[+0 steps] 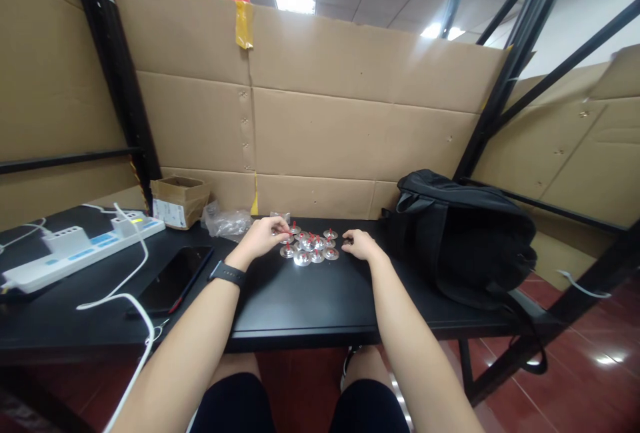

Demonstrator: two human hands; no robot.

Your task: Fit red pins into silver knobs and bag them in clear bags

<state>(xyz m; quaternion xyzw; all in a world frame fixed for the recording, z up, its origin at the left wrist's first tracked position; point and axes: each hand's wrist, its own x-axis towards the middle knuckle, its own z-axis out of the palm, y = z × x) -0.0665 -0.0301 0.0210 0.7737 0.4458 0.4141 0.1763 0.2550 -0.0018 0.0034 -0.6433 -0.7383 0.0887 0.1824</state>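
Small shiny metal discs with raised centres and red loops, which look like finger cymbals [317, 256], lie heaped close together on the black table [300, 299]. My left hand [265, 238], with a dark watch on its wrist, is at the left side of the heap. Its thumb and fingers pinch the red loop of one finger cymbal [287, 239], partly covered by the fingertips. To the right of the heap, my right hand [359, 245] rests by the table with fingers curled and slightly apart. Nothing shows in it, and a small gap separates it from the nearest cymbal.
A black backpack [480, 246] stands at the right. Crumpled clear plastic [227, 221] and an open cardboard box [181, 203] sit at the back left. Nearer are a phone [173, 281], a white power strip [87, 249] and a white cable [145, 253]. Cardboard walls [320, 126] enclose the back.
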